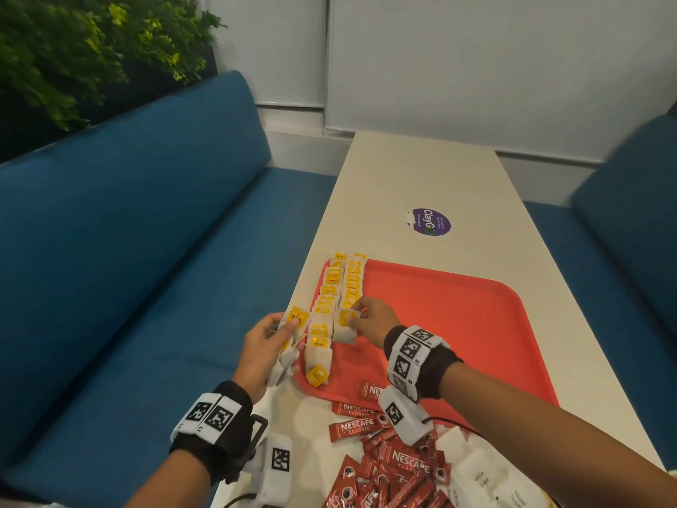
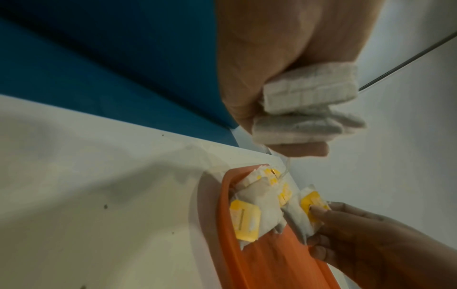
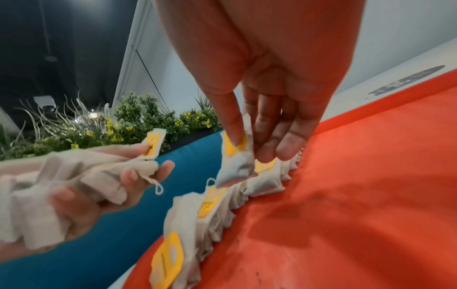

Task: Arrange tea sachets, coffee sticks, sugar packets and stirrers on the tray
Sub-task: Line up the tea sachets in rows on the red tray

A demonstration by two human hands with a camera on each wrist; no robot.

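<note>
Two overlapping rows of tea sachets (image 1: 339,287) already run along the tray's (image 1: 458,317) left edge, so the tea looks well under way but not finished. The right hand (image 1: 370,319) pinches one sachet (image 3: 235,156) between thumb and fingers (image 3: 284,144), right at the near end of the inner row. The left hand (image 1: 263,350), just outside the tray's rim, is curled round a bundle of sachets (image 2: 304,109) yet to be laid.

Coffee sticks (image 1: 395,456) lie in a loose heap on the tabletop (image 1: 421,170) behind both wrists — one or two overlap the tray's near edge. White sugar packets (image 1: 480,474) sit beside that heap. No stirrers are in view. Most of the tray, to the right of the fingers, is bare. A purple sticker (image 1: 429,221) lies beyond the tray; a blue bench (image 1: 128,251) runs alongside. Nothing blocks the row.
</note>
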